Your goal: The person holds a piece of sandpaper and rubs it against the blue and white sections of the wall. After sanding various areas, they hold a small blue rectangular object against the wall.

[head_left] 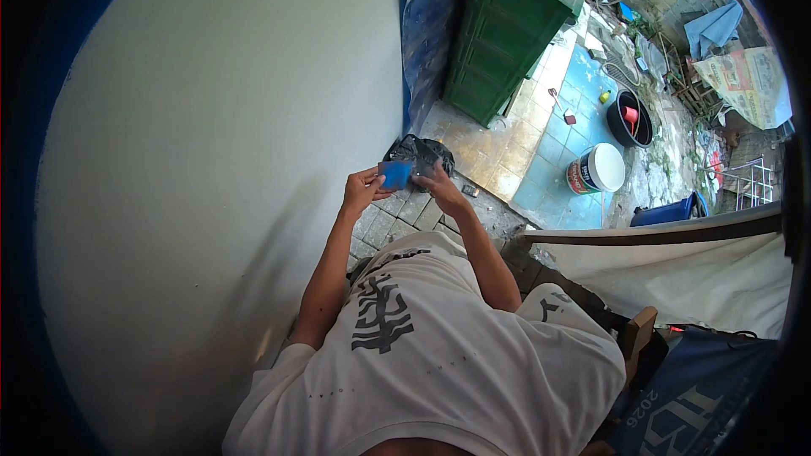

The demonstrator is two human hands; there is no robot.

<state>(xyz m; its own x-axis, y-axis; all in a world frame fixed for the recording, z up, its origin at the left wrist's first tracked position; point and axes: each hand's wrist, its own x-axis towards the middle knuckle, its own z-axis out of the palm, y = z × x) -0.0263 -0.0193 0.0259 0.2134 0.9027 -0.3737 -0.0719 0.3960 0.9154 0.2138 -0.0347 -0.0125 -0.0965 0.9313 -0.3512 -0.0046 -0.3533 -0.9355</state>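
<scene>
While you stand beside the pale wall (194, 135) at 9 o'clock, your left hand (363, 189) pinches the small blue piece (395, 175), flat and thin-looking, between thumb and fingers. It sits near the middle of your view, in front of your shirt (439, 346). Your right hand (439, 186) is raised close by at 3 o'clock from the piece, fingers bent toward it; you cannot tell whether they grip anything, as they look blurred.

From the blue piece, the black plastic bag (436, 150) lies just beyond at 1 o'clock, above the grey paving (390, 224). Your green cabinet (507, 42) stands between 1 and 2 o'clock. Between 2 and 3 is the black basin (619, 128) holding a red scoop (630, 115), and at 3 o'clock the white-topped bucket (606, 167) rests on blue tiles (541, 194). At 4 o'clock hangs dark blue printed fabric (693, 388).
</scene>
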